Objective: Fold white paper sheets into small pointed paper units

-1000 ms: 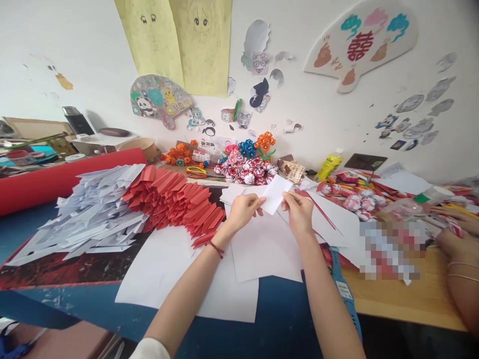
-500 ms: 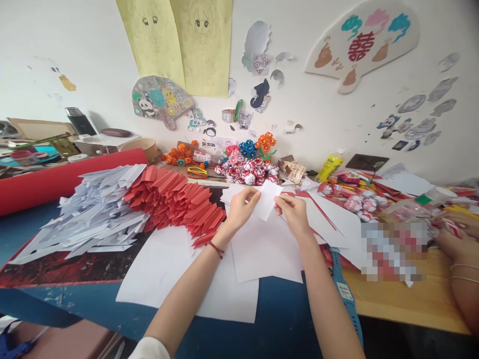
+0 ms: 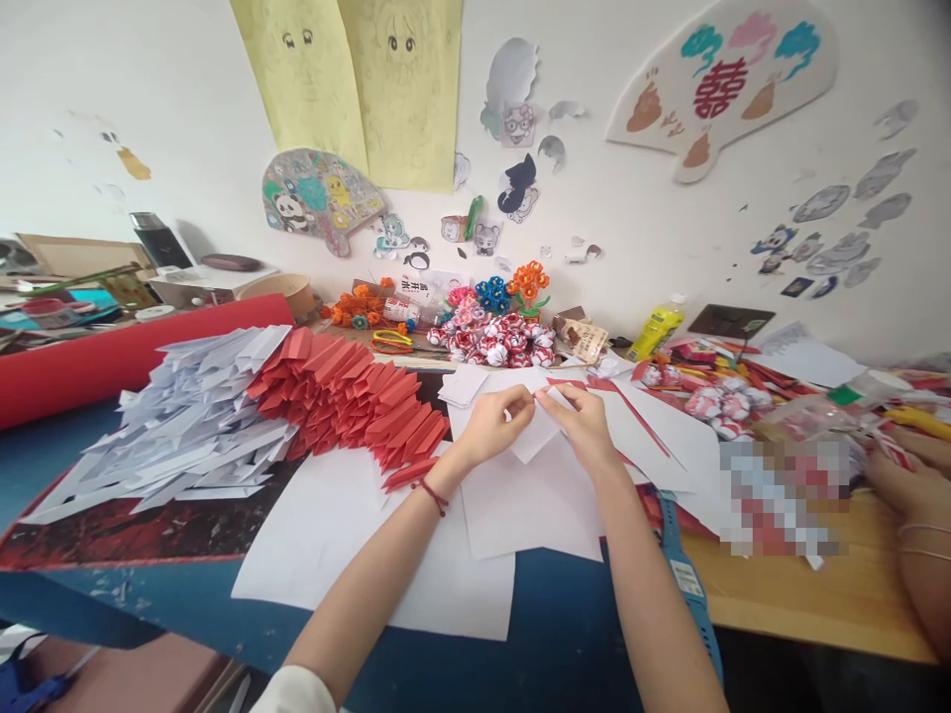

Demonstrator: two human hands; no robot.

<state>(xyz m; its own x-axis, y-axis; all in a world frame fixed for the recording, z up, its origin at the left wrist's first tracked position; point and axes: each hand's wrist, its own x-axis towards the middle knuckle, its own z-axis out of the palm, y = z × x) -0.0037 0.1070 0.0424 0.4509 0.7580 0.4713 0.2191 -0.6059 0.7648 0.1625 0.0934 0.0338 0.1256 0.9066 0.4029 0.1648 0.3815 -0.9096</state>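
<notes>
Holding white paper (image 3: pixel 536 436), between left hand (image 3: pixel 496 426) and right hand (image 3: pixel 583 424), below fingertips

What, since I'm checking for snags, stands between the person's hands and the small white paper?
Nothing visible: the left hand and right hand have their fingertips at the small white paper. The red folded pieces lie off to the left, not in between.

Blue table (image 3: pixel 565 604) carries white sheets (image 3: pixel 334 535), a red roll (image 3: pixel 126 363) and, apparently, a dark-red board (image 3: pixel 170 530).
</notes>
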